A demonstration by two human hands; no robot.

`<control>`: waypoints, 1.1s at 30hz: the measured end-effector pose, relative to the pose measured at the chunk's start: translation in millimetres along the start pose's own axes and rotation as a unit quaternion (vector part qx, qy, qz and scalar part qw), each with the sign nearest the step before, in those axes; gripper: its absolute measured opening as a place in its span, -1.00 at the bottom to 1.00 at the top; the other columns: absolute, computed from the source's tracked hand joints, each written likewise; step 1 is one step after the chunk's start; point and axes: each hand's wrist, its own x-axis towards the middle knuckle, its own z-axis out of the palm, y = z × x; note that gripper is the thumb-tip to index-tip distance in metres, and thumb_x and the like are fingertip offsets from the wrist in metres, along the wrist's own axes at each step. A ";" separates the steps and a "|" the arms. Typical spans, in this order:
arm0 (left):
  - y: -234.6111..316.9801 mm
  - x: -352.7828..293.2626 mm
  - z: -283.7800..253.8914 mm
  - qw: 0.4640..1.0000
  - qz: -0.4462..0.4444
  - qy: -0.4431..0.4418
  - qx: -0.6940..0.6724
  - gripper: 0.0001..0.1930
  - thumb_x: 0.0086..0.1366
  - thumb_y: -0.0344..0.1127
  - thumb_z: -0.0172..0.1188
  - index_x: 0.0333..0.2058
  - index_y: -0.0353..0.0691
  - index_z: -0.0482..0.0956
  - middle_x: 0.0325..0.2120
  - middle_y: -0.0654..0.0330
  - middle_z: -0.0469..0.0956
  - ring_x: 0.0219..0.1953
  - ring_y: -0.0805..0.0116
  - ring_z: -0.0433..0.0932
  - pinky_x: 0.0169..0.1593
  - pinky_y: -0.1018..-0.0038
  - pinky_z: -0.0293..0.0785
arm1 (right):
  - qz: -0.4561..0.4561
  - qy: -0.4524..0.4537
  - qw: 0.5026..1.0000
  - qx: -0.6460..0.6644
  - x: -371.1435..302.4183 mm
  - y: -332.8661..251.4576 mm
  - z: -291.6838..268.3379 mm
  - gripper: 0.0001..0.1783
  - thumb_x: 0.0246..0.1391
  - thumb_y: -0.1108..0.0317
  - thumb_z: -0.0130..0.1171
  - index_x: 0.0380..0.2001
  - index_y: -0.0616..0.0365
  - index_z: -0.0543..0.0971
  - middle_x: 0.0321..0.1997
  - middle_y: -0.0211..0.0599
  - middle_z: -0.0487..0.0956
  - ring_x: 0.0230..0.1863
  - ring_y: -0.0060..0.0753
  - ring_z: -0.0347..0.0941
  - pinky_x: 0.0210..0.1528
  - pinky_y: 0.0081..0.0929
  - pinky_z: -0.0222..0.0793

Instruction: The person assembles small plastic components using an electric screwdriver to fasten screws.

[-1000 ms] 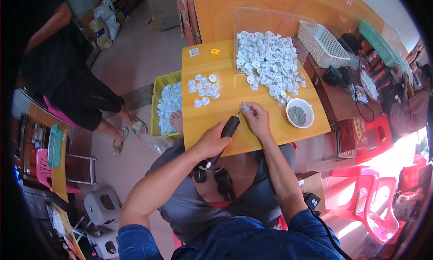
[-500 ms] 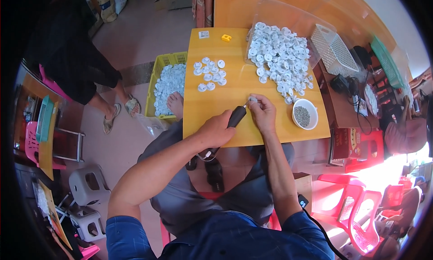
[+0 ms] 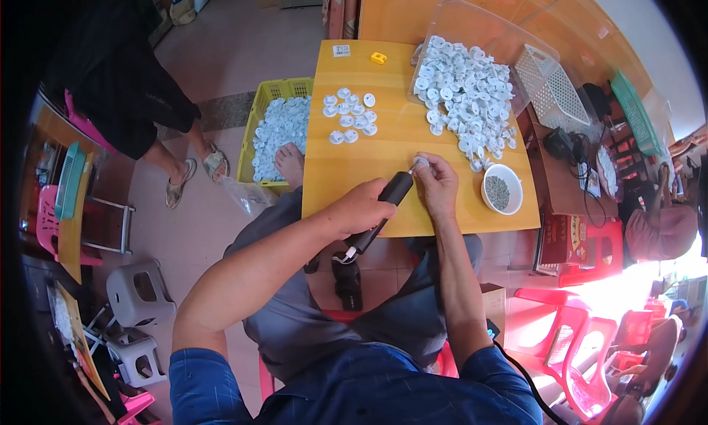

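My left hand (image 3: pixel 360 210) is wrapped round a black electric screwdriver (image 3: pixel 397 188) with a white-plugged cable at its lower end. Its tip points up and right and meets a small white round plastic part (image 3: pixel 421 162); whether a screw sits there is too small to tell. That part is pinched in the fingers of my right hand (image 3: pixel 440 187), just above the table. Beside my right hand stands a white bowl (image 3: pixel 518 205) of small grey screws (image 3: pixel 497 192). Several similar white parts (image 3: pixel 349 115) lie in a loose group further left.
A clear tub (image 3: pixel 442 12) on its side spills a heap of white parts (image 3: pixel 464 93) over the yellow table (image 3: pixel 335 182). A yellow clip-like piece (image 3: pixel 378 58) lies at the back. A yellow crate (image 3: pixel 258 123) of parts stands left, near another person's legs (image 3: pixel 177 163).
The view has shifted slightly. The screwdriver is turned a little in my left hand, and more of its lower end shows. Its tip remains at the white part in my right fingers.
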 end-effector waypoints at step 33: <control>16.9 -61.0 4.1 0.979 0.037 -0.138 -0.142 -0.53 0.23 -0.31 0.20 0.10 -0.28 0.37 -0.32 0.17 0.54 -0.48 0.47 0.57 -0.48 0.55 0.53 | -0.057 -0.010 0.968 -0.243 2.5 -20.7 25.4 -0.89 0.13 0.43 0.17 -0.32 0.22 0.63 -0.52 -0.63 0.48 -0.52 -0.77 0.34 -0.48 -0.70 0.28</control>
